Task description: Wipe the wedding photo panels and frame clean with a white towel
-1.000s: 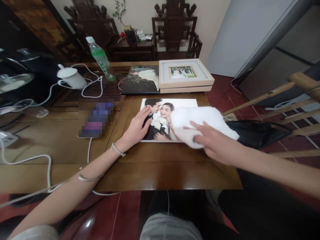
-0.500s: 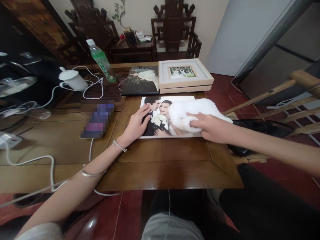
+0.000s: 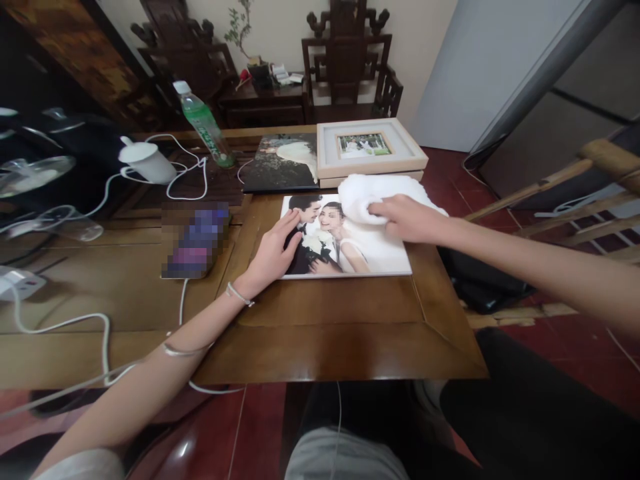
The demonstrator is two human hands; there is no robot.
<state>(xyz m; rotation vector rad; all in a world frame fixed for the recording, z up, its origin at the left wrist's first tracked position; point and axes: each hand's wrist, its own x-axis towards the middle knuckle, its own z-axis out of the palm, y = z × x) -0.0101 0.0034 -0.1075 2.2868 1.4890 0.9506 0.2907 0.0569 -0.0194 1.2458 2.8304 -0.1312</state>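
A photo panel printed with a couple lies flat on the wooden table. My left hand rests on its left edge, fingers stretched out over the dark part of the print. In my right hand is a bunched white cloth, gripped between thumb and fingers. The cloth covers the panel's upper right corner and reaches close to the framed photo behind. Behind the panel lie a dark photo album or panel and a pale wooden picture frame, side by side.
To the left are a phone with a cable, a white lidded cup, a green-labelled bottle, a clear plastic cup and a power strip. White cables wind across the table. A wooden chair stands at the right.
My right hand has moved the white cloth away from me, up to the panel's top right corner, uncovering the lower right of the print. My left hand has stayed in place.
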